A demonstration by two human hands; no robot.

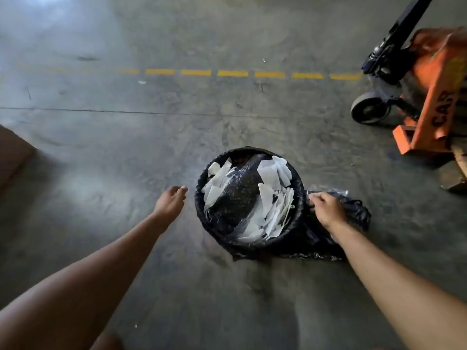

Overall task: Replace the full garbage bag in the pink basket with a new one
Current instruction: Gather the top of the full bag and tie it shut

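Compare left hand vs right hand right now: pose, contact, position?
The left hand is open, fingers loose, touching nothing; the right hand is shut in a grip on black plastic.
The left hand hovers apart from the bag-lined basket, on its left side; the right hand sits against the basket's right rim.
Only the right hand has plastic bunched under it.
Shared: both are bare, reaching forward at about rim level, flanking the full basket.

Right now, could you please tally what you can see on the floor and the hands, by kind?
Hands: 2, left hand open, right hand gripping the loose black bag
Bins lined with a full black bag: 1
Loose black bags: 1
Orange pallet jacks: 1
Total: 5
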